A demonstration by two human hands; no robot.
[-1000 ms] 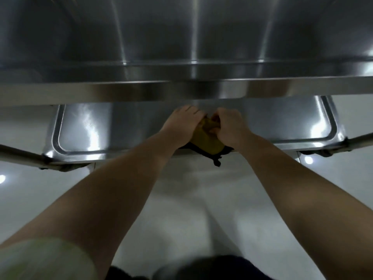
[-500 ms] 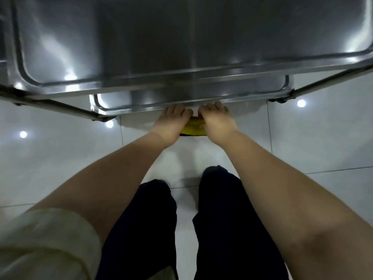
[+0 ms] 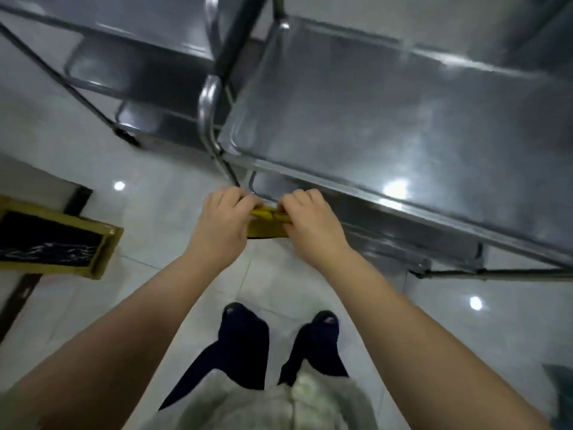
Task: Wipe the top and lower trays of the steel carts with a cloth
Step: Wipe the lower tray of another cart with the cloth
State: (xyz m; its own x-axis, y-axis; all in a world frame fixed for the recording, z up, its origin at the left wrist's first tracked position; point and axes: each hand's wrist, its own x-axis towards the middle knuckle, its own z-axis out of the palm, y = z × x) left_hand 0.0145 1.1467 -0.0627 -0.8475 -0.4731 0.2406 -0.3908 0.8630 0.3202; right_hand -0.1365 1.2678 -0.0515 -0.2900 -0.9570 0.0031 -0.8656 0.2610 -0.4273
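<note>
A yellow cloth [image 3: 267,226] is stretched between both hands in front of the nearest steel cart. My left hand [image 3: 224,225] pinches its left end and my right hand [image 3: 308,223] pinches its right end. The cart's top tray [image 3: 403,125] fills the upper right. A corner of its lower tray [image 3: 263,187] shows just beyond my fingers. A second steel cart [image 3: 139,66] stands at the upper left, beside the first.
A yellow-framed dark mat [image 3: 55,243] lies on the white tiled floor at the left. My legs in dark trousers [image 3: 245,352] stand below. A cart wheel [image 3: 127,139] sits on the floor at upper left. The carts' tubular handle [image 3: 207,116] rises between them.
I have risen from a crouch and the view has swung left. Both hands came off the lower tray's edge and now hold the cloth up in the air.
</note>
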